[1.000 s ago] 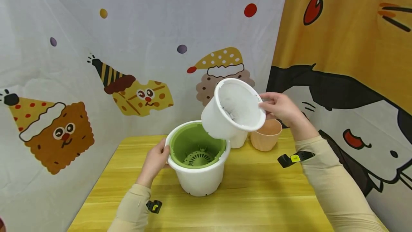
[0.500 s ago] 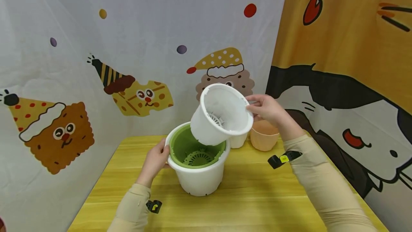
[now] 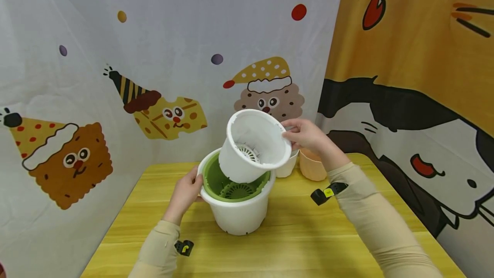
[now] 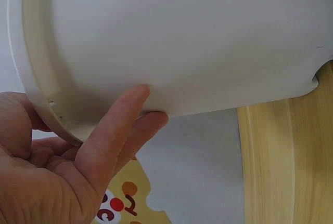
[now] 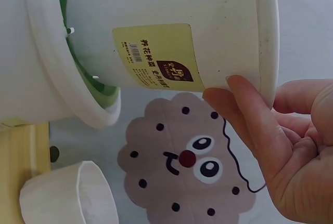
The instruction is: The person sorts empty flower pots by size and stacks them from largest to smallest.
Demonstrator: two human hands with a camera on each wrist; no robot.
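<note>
Smaller white flowerpot is up off the counter, tilted, mouth toward the head camera, its base end at the mouth of the green flowerpot; cannot tell whether the two touch; green one sits nested in the large white flowerpot standing upright on the counter. Right hand pinches the smaller pot's rim at its right side, fingers on the outer wall under the lip; left hand grips the large pot's rim at its left, fingers against the outside. Handling, judged by look: thin moulded plastic, so light, fairly stiff, slight give in the wall, not very fragile; smooth wall likely a bit slippery, paper-like label too; rolled rim is the best hold, thumb inside, fingers outside; one-sided pinch leaves the base free to swing, so a firm hold matters; slotted bottom looks a poor place to grip; large pot, best steadied at the rim, as now. Small white pot and peach faceted pot stand behind, on the counter, touched by neither hand.
</note>
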